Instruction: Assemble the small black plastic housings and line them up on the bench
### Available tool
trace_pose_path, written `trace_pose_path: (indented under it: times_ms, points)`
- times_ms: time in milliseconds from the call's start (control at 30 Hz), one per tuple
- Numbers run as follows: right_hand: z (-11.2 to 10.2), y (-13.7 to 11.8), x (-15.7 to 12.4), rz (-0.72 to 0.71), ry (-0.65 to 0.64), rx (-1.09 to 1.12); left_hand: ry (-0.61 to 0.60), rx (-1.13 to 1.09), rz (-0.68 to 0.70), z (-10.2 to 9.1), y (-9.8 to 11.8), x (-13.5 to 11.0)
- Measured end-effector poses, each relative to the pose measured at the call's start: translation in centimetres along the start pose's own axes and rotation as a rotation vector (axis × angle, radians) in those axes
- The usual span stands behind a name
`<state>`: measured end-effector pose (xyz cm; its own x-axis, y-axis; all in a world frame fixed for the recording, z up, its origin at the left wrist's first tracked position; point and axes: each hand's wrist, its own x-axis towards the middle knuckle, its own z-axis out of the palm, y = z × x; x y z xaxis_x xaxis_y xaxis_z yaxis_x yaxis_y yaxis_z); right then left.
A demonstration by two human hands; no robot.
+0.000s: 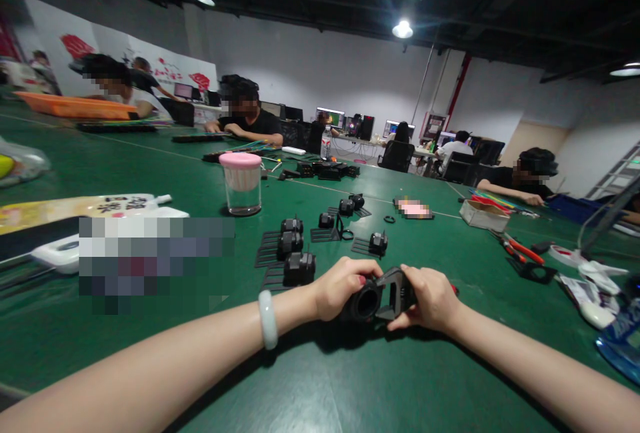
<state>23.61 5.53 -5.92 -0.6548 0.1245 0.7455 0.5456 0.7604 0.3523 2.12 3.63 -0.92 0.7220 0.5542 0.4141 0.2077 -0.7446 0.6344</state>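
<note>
Both my hands hold one black plastic part [379, 296] just above the green table [350, 379]. My left hand [343, 286] is closed round its round, hollow end, and a pale bangle sits on that wrist. My right hand [431, 298] is closed on the flat slotted bracket at the part's other end. Beyond my hands lie several similar black parts [299, 266] on flat black grilles, some of them in a row [291, 239].
A clear jar with a pink lid [243, 183] stands at centre left. Red-handled pliers [520, 248] and a small cardboard box [484, 214] lie at the right. White packets and a blue object sit at the far right edge. Other people sit along the table's far side.
</note>
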Motion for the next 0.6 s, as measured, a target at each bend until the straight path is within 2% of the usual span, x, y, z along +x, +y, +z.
trace_pose_path:
  times_ms: [233,600]
  points:
    - [0.11,0.14,-0.23,-0.073,-0.011,-0.04,0.024,0.002,-0.019,0.64,-0.31,-0.46]
    - [-0.03,0.08,-0.24,-0.088,-0.013,-0.015,0.033,0.031,0.019,0.75,0.07,-0.55]
